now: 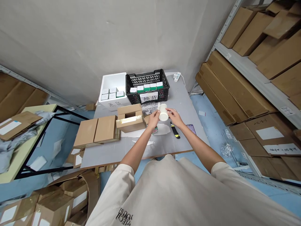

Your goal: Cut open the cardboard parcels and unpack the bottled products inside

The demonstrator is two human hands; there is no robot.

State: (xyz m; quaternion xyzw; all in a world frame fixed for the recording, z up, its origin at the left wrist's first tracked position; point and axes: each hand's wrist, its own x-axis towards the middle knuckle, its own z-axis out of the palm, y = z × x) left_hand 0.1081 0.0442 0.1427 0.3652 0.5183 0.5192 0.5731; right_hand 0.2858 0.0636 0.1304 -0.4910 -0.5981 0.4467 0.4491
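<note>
Both hands hold a white mug-like cylinder (164, 113) above the table, tilted so that one round end faces me. My left hand (154, 119) has its fingers closed on its left side, next to a small white part that sticks out at the upper left. On the right edge, the fingers of my right hand (174, 117) press against it. Below lies a white sheet (162, 129), with a small green-and-white box partly hidden by my left hand. A black-and-yellow utility knife (175, 130) rests near my right forearm. Close by is a phone (191, 128) with its screen lit.
An opened cardboard box (131, 124) and closed cartons (105, 128) stand to the left. Behind are a white foam box (115, 102) and a black crate (147, 89), both with small boxes. A power strip (177, 77) lies at the back right. Shelves of cartons (270, 131) flank the table.
</note>
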